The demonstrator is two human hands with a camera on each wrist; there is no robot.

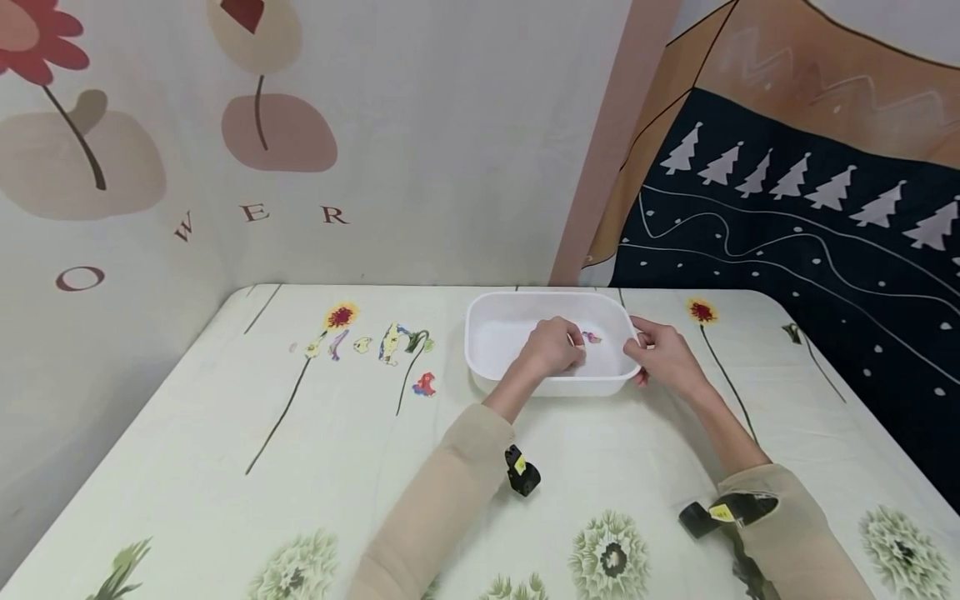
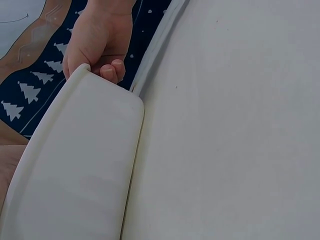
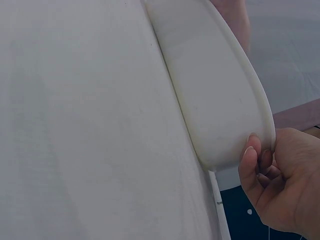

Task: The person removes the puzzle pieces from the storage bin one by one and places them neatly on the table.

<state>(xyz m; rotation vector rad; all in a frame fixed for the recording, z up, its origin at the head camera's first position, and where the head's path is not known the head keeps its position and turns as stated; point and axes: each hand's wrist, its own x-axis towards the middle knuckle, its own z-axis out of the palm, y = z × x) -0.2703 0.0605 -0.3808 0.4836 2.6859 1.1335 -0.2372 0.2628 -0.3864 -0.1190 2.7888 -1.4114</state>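
Note:
A white rectangular plastic basin (image 1: 487,337) sits near the far side of the table. My left hand (image 1: 553,346) reaches over its near rim with fingers bent downward inside; the fingertips are mostly hidden, so whatever they hold cannot be seen. Beside those fingers, on the basin floor, lies a small pink and purple piece (image 1: 592,337). My right hand (image 1: 663,357) grips the basin's right end by the rim. In the right wrist view, the fingers (image 3: 250,162) of that hand curl under the rim against the outer wall.
Left of the basin, several small colourful pieces lie in a loose row, among them a purple one (image 1: 337,344) and a yellow one (image 1: 363,344). A red and blue piece (image 1: 424,385) lies nearer. The flower-printed tablecloth (image 1: 360,467) meets hanging cloths behind.

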